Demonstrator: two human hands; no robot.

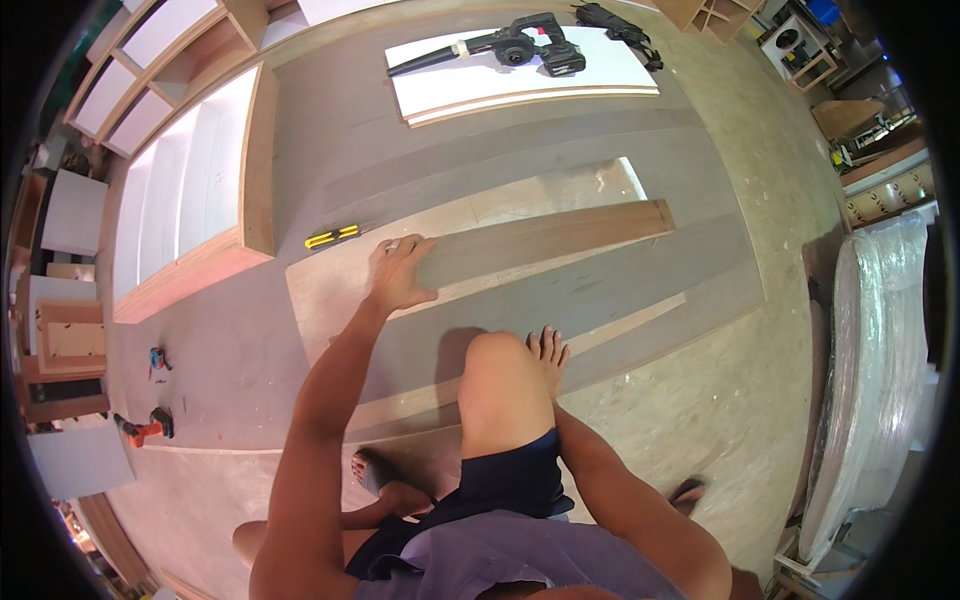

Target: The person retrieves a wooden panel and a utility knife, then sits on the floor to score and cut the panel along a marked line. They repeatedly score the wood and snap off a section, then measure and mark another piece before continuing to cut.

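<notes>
My left hand grips the near-left end of a long brown wooden board, fingers over one edge and thumb at the other. The board lies across a pale panel with a white edge at the far right. Just beyond that hand is a yellow-and-black hand tool. My right hand rests beside my raised knee, fingers apart and partly hidden by it, on the grey sheet near a narrow light strip.
A black cordless blower lies on white panels at the back. An open white-lined cabinet stands left. Two power tools lie lower left. Plastic-wrapped material lines the right. Shelving units stand behind.
</notes>
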